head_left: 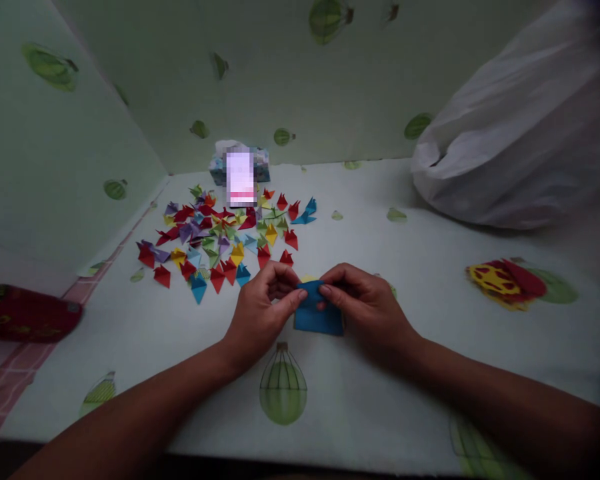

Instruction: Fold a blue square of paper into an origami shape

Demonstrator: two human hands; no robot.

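Note:
Between my hands is a blue square of paper [319,318], held near its upper edge over the table. A little yellow shows behind its top edge. My left hand [273,293] pinches the upper left corner between thumb and fingers. At the upper right corner, my right hand [363,297] grips the paper the same way, with one fingertip showing against the blue face. Beyond my left hand spreads a heap of small folded paper birds [225,233] in red, yellow, green, purple and blue.
A lit phone [241,175], its screen blurred, leans against a tissue box [263,163] at the back. A large white plastic bag [520,133] bulges at right. Red and yellow cut pieces [505,280] lie below it. A dark red packet [30,313] sits at the left edge.

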